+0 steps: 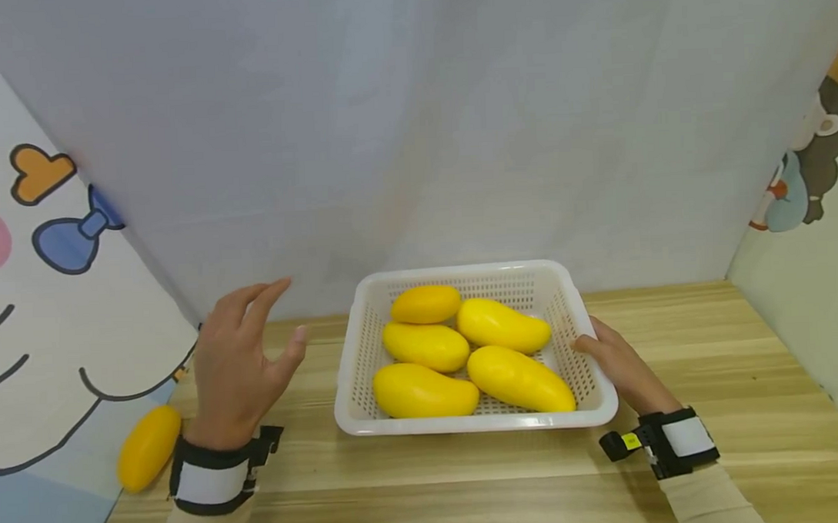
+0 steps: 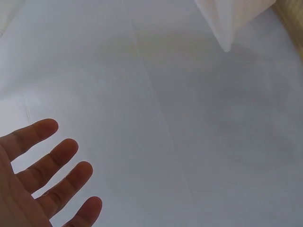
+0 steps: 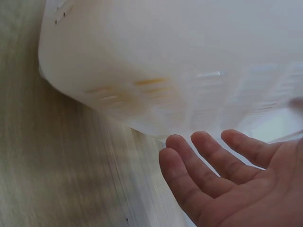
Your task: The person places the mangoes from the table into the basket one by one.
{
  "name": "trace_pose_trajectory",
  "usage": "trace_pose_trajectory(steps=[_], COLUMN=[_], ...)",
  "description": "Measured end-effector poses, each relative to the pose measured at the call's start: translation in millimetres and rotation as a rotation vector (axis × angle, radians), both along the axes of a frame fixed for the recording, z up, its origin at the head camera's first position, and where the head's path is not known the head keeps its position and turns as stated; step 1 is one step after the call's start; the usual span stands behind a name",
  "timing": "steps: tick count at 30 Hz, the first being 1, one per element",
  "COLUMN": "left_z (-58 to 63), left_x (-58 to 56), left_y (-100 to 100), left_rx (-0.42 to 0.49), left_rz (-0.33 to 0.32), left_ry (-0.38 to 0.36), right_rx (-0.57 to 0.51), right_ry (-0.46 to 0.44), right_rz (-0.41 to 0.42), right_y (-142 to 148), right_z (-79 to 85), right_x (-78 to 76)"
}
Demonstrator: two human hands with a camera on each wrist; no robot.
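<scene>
A white plastic basket (image 1: pixel 477 423) with slotted walls holds several yellow mangoes (image 1: pixel 425 347). My right hand (image 1: pixel 620 362) grips the basket's right side, thumb over the rim and fingers along the outside. In the right wrist view, the fingers (image 3: pixel 208 165) lie close to the slotted wall (image 3: pixel 208 75), and yellow shows through the slots. My left hand (image 1: pixel 238 356) is raised left of the basket, fingers spread and holding nothing. The left wrist view shows those fingers (image 2: pixel 61 184) apart from the basket's corner (image 2: pixel 227 28). Another mango (image 1: pixel 150 448) lies at the table's left edge, beside my left wrist.
The wooden table (image 1: pixel 371 486) runs back to a pale cloth wall (image 1: pixel 415 138). A panel with cartoon drawings (image 1: pixel 40 321) borders the left side, and another decorated panel (image 1: pixel 801 294) stands on the right. Both wrists wear black straps.
</scene>
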State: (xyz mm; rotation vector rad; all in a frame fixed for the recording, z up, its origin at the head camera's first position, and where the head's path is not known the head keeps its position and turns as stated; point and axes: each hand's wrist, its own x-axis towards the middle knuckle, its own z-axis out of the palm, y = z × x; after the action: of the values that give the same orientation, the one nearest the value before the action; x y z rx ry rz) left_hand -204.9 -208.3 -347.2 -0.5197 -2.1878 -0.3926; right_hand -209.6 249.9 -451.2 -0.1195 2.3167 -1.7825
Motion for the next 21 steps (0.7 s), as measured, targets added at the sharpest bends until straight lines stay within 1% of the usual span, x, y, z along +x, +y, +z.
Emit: trace_pose_trajectory(steps=[4,11,18,21], left_z=[-5.5,-12.2,-18.0,-20.0], left_x=[3.4,7.2,8.9,8.4], left_y=[-8.3,-17.4,-19.7,-20.0], left_rx=[0.003,0.027,0.051,0.045], left_rz=[0.022,0.028,0.049,0.050], left_ry=[-0.018,-0.034,-0.040,-0.043], right_rx=[0.000,-0.001,-0.003,0.001], right_ry=[0.006,0.001,-0.001,0.008], right_rz=[0.002,0.002,0.001,0.003], right_y=[-0.2,-0.4,-1.1,-1.0], right_z=[-0.4,-1.5,-0.8,-0.8], right_x=[0.5,-0.7,-1.1,-0.9])
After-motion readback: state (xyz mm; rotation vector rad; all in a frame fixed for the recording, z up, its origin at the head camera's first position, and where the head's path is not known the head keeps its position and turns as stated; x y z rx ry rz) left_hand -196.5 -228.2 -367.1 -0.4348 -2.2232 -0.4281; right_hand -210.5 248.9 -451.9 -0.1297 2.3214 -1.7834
